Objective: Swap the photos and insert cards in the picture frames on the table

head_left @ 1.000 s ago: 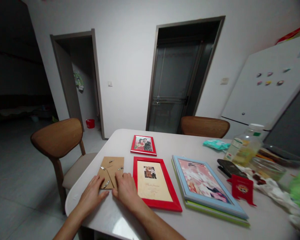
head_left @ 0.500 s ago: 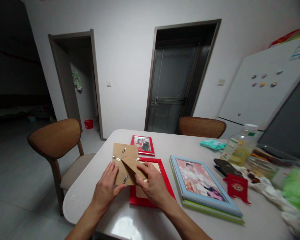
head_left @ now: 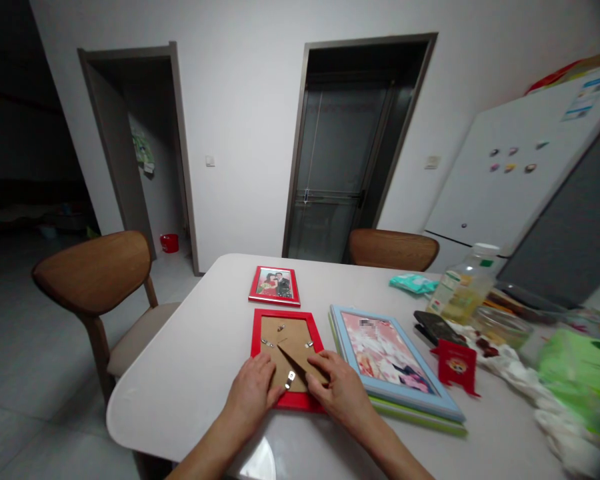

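A brown backing board with several metal clips and a partly raised stand flap lies within the red picture frame, which is face down on the table. My left hand is closed at the board's lower left, thumb near the bottom clip. On the other side, my right hand pinches the board by its flap at the lower right. Whether the board sits flush in the frame is hidden by my fingers. Just beyond stands a smaller red-framed photo, lying face up.
To the right, a blue-framed picture rests on a green frame. Further right are a dark phone, a red packet, a bottle, a teal packet and a green bag. Wooden chairs flank the table.
Both hands have brought the backing board right and down, from beside the red frame to inside its border. The view has shifted slightly.
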Demonstrator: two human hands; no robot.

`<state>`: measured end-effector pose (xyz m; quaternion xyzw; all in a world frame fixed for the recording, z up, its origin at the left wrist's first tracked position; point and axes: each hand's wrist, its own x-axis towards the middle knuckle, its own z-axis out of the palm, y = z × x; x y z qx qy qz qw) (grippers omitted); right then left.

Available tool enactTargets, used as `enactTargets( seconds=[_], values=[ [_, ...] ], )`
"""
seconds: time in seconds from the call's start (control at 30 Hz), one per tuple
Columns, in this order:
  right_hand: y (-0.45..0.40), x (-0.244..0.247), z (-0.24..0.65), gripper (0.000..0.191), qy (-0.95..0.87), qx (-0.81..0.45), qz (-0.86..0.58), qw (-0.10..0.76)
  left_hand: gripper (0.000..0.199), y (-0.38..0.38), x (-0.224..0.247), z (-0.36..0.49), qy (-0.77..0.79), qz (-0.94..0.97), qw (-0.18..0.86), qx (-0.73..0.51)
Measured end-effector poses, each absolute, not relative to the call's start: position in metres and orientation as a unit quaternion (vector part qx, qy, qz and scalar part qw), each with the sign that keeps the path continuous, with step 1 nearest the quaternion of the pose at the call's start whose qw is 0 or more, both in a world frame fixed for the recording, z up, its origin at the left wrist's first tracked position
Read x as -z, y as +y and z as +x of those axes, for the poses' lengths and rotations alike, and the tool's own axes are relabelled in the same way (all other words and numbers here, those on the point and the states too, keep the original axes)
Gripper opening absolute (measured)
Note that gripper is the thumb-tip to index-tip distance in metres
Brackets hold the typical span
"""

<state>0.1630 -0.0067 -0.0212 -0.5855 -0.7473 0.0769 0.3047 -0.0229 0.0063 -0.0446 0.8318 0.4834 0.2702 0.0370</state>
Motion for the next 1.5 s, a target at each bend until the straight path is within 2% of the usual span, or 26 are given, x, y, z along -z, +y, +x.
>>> enactTargets(
  seconds=[0.23, 0.4, 0.57, 0.7, 1.07, 1.23, 1.33, 1.5],
  values=[
    [-0.009, 0.041, 0.157, 0.028, -0.756, -0.037, -0.578, 0.304, 0.016, 0.003, 0.039, -0.029, 0.474, 0.836, 0.069, -0.266],
    [-0.007, 0.031, 0.154, 0.023, -0.779, -0.036, -0.572, 0.255, 0.015, -0.002, 0.037, -0.032, 0.472, 0.836, 0.085, -0.266],
    [0.018, 0.024, 0.153, 0.029, -0.765, -0.001, -0.608, 0.212, 0.037, -0.007, 0.038, -0.034, 0.475, 0.838, 0.095, -0.251],
    [0.036, 0.028, 0.152, 0.027, -0.752, 0.001, -0.632, 0.188, 0.034, -0.007, 0.040, -0.034, 0.482, 0.833, 0.099, -0.254],
    [0.037, 0.033, 0.152, 0.029, -0.748, -0.031, -0.625, 0.223, 0.042, -0.007, 0.039, -0.033, 0.500, 0.825, 0.100, -0.246],
    [0.017, 0.032, 0.145, 0.031, -0.801, -0.014, -0.541, 0.256, 0.039, -0.006, 0.041, -0.034, 0.493, 0.828, 0.106, -0.246],
    [0.001, 0.031, 0.141, 0.027, -0.853, -0.057, -0.458, 0.245, 0.031, -0.006, 0.041, -0.035, 0.490, 0.828, 0.111, -0.250],
    [-0.010, 0.024, 0.139, 0.021, -0.872, -0.060, -0.427, 0.230, 0.027, -0.005, 0.043, -0.036, 0.479, 0.829, 0.114, -0.264]
  ],
)
